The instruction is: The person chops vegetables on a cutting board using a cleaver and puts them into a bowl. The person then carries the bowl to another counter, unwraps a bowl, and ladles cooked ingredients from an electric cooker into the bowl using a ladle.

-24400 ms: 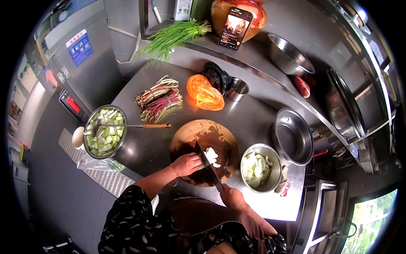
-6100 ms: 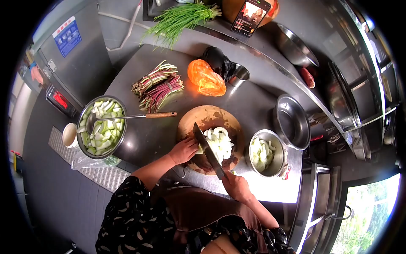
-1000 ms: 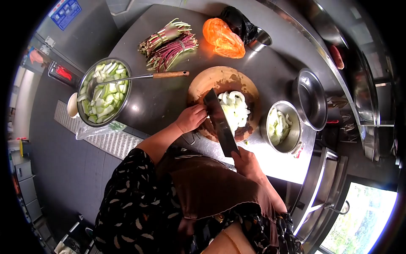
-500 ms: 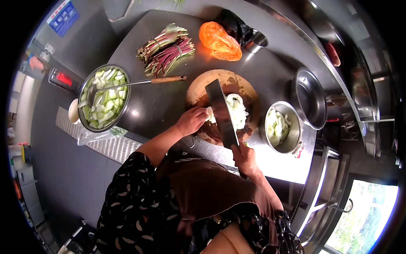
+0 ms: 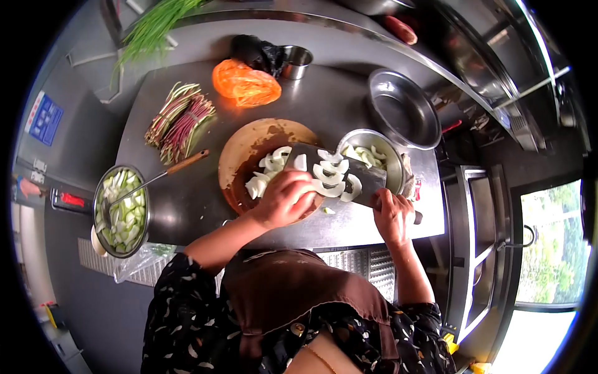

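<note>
My right hand [image 5: 393, 215] grips the handle of a cleaver [image 5: 372, 179]. Its broad blade is turned flat and carries several pale, curved vegetable slices [image 5: 330, 177]. The blade spans from the round wooden chopping board [image 5: 233, 146] to the near rim of a steel bowl [image 5: 389, 144] of cut pieces. My left hand [image 5: 288, 198] is closed, fingers curled together, at the blade's left end over the board; whatever is under the fingertips is hidden. More white slices [image 5: 268, 171] lie on the board beside that hand.
Left stands a bowl of cut green vegetable [image 5: 128, 209] with a wooden-handled ladle [image 5: 187, 163]. Behind lie bundled long beans [image 5: 180, 121], an orange bag [image 5: 246, 84], a black bag [image 5: 255, 53] and a steel cup [image 5: 297, 62]. A dark metal basin [image 5: 405, 109] sits at back right.
The cleaver has gone from upright on the board to lying flat, loaded with slices, and moved right toward the steel bowl. Both hands moved with it; the view has shifted too.
</note>
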`<state>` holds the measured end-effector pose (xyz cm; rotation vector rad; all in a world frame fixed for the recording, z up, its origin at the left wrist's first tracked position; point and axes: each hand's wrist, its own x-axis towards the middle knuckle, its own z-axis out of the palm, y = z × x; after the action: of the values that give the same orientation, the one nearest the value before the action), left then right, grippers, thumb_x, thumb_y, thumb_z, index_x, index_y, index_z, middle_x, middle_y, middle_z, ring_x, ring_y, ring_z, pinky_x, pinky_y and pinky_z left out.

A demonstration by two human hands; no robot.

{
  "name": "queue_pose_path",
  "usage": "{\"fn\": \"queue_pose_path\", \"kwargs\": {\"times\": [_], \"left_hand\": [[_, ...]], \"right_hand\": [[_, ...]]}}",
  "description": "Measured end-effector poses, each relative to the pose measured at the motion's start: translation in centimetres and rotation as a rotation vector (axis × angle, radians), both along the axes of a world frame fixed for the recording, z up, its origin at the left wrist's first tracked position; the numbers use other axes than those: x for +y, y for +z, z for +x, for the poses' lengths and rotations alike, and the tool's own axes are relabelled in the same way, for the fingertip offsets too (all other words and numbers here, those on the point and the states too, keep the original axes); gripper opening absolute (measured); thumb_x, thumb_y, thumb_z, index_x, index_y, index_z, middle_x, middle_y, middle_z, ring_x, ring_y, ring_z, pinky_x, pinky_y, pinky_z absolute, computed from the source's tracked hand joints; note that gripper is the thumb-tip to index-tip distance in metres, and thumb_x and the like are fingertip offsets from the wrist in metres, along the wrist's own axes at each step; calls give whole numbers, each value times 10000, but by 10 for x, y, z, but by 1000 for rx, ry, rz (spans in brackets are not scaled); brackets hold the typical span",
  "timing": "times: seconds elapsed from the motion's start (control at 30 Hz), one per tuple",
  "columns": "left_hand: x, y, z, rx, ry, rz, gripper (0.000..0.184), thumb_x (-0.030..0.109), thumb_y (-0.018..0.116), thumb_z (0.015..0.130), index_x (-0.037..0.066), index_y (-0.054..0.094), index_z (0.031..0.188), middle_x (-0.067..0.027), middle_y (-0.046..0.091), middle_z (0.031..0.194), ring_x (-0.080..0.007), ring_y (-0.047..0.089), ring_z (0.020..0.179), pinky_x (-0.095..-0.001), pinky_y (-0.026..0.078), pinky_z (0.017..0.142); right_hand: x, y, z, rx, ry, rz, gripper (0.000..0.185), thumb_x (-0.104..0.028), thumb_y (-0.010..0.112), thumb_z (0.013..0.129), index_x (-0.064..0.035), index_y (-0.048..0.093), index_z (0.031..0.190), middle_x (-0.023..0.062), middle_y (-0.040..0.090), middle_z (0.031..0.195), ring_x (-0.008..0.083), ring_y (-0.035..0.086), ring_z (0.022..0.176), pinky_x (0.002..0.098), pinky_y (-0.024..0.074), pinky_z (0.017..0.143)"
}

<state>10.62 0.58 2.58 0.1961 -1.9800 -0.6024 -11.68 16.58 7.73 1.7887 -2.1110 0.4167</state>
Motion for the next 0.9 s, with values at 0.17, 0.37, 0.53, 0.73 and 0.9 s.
{"fn": "queue_pose_path", "kwargs": {"times": [0.17,0.37,0.53,0.73,0.9], "left_hand": [[38,20,-133,-294,-233,-94,374,245,550,886,53,560,1207,-117,501,1303,-300,405,1269,-460,309,1056],[43,4,-218,-929,-289,-14,562,409,299,939,146,326,1434,-66,237,1521,-278,148,1420,-524,48,1136],[15,-31,-245,-1018,-239,-54,517,391,291,948,174,375,1411,-38,237,1522,-269,135,1423,-600,48,1112],[-49,-57,-213,-691,64,-25,328,203,514,909,118,553,1223,-83,437,1391,-294,329,1341,-484,252,1093],[-104,-75,-127,-944,359,315,450,396,547,867,195,536,1269,-106,419,1405,-308,318,1336,-491,261,1084]], "right_hand": [[26,7,-29,85,-117,46,127,-155,641,779,-135,535,845,6,572,629,210,586,606,370,425,573],[72,12,-74,152,-260,85,106,-179,629,812,-134,535,835,4,552,604,199,579,605,363,418,568],[123,26,-95,87,-370,144,72,-141,605,801,-127,538,826,29,577,618,237,588,624,387,422,607],[183,37,-111,-116,-475,81,164,-64,656,709,-125,607,853,73,628,659,275,611,612,386,466,617],[170,15,-76,-1028,-424,41,261,-49,613,846,-20,625,1106,-6,543,635,45,484,597,206,413,548]]}}
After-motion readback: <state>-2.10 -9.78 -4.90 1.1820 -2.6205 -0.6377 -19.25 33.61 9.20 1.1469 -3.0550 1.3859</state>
